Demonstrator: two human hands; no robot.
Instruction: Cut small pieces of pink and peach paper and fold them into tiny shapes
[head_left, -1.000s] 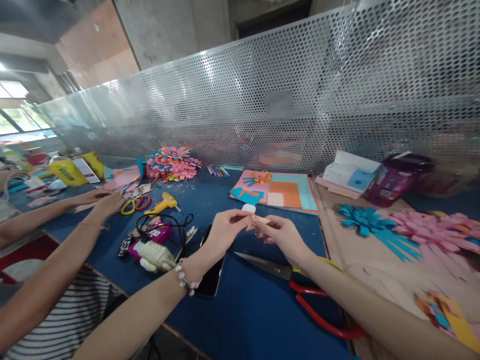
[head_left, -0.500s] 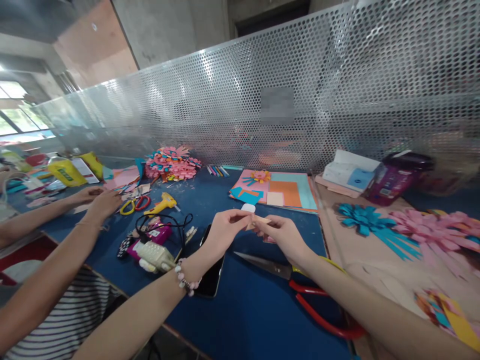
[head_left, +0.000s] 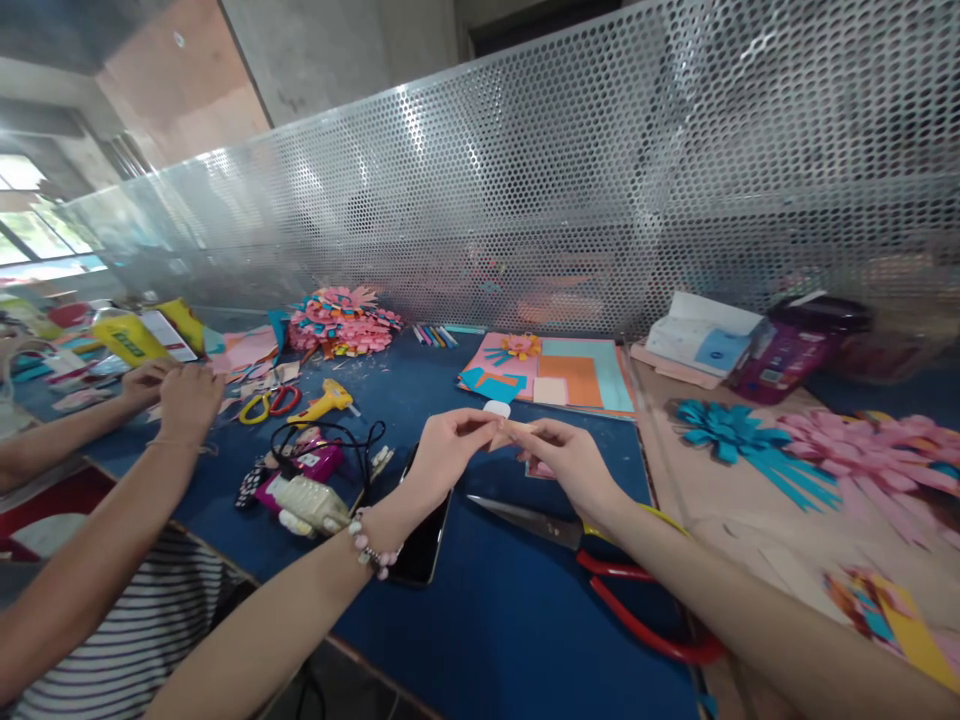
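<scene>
Over the middle of the blue table, my left hand (head_left: 444,450) and my right hand (head_left: 568,458) meet, both pinching a small peach piece of paper (head_left: 501,436). Fingers cover much of that paper. Just behind the fingertips shows a small white rounded thing (head_left: 496,408). Below my right hand lie large scissors (head_left: 540,522) with red and yellow handles, partly under my forearm. A black phone (head_left: 421,550) rests beneath my left wrist. A small pink piece (head_left: 538,468) sits on the table beside my right fingers.
Coloured paper sheets (head_left: 600,375) lie behind my hands, before a perforated metal screen (head_left: 465,220). A yellow glue gun (head_left: 326,400) and small scissors (head_left: 270,403) are left. Blue (head_left: 727,432) and pink paper flowers (head_left: 855,450) lie right. Another person's hands (head_left: 176,390) work at far left.
My fingers have shifted slightly on the peach paper, with my right fingertips closer to the left ones. The other person's hands have drawn together. The view has tilted a little.
</scene>
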